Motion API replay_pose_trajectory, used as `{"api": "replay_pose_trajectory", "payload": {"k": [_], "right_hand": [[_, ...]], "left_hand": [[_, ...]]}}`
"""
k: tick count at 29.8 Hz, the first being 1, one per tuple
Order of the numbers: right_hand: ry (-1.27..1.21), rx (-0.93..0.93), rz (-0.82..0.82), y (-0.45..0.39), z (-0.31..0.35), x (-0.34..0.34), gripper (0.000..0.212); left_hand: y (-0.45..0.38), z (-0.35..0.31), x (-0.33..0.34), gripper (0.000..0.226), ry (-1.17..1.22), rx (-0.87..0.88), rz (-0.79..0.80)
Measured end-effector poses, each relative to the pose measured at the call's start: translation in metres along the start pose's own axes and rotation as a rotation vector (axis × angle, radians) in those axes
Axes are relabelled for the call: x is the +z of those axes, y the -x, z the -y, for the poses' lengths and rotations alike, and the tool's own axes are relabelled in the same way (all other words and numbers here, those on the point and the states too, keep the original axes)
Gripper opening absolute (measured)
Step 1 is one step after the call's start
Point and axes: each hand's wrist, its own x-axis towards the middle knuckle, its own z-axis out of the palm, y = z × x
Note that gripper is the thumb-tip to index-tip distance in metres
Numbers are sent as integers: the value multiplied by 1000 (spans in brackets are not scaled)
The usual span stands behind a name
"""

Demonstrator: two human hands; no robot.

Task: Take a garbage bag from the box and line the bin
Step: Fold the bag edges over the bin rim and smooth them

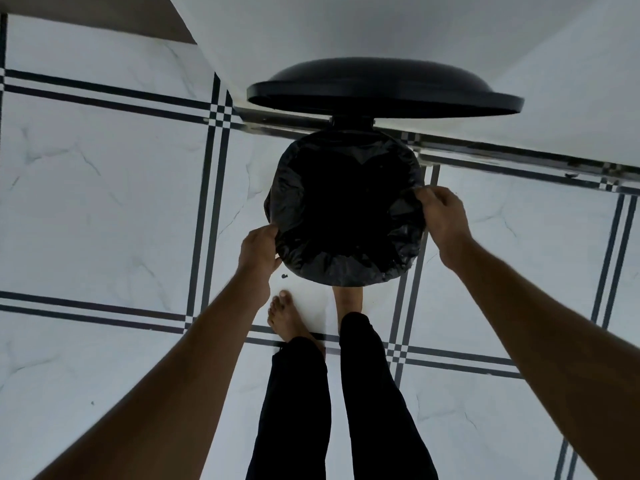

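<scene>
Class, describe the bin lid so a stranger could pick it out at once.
Start at the white wall where it meets the tiled floor. The bin stands there, lined with a black bag. The lid is the smooth black disc raised above it.

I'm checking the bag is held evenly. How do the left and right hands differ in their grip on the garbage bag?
The left hand grips the garbage bag low at the near-left rim; the right hand pinches it higher, on the right side. The left thumb shows under the edge; the right shows knuckles. Both are closed on the bag.
</scene>
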Motion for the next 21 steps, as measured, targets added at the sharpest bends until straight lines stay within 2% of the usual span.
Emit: {"api": "replay_pose_trajectory", "payload": {"k": [2, 4, 6, 8, 12, 14, 18, 21], "right_hand": [[40, 6, 20, -6, 0, -3, 38], [133, -51, -87, -7, -3, -2, 38], [250, -203, -235, 2, -7, -1, 33], [325, -352, -275, 16, -9, 3, 30], [437, -599, -170, 48, -7, 22, 33], [491, -669, -83, 57, -8, 36, 36], [708, -621, 172, 39, -7, 80, 48], [908, -572, 247, -3, -4, 116, 48]], "left_hand": [[-2, 4, -1, 26, 11, 0, 5], [-4, 5, -3, 20, -35, 42, -9], [-7, 5, -4, 11, -84, 93, -38], [-6, 3, -2, 8, -178, 123, -56], [-5, -4, 0, 14, -199, 139, -132], [-5, -3, 0, 14, -222, 157, -113], [-14, 9, -8, 22, -194, 249, -122], [-17, 11, -12, 19, 6, 241, -42]]}}
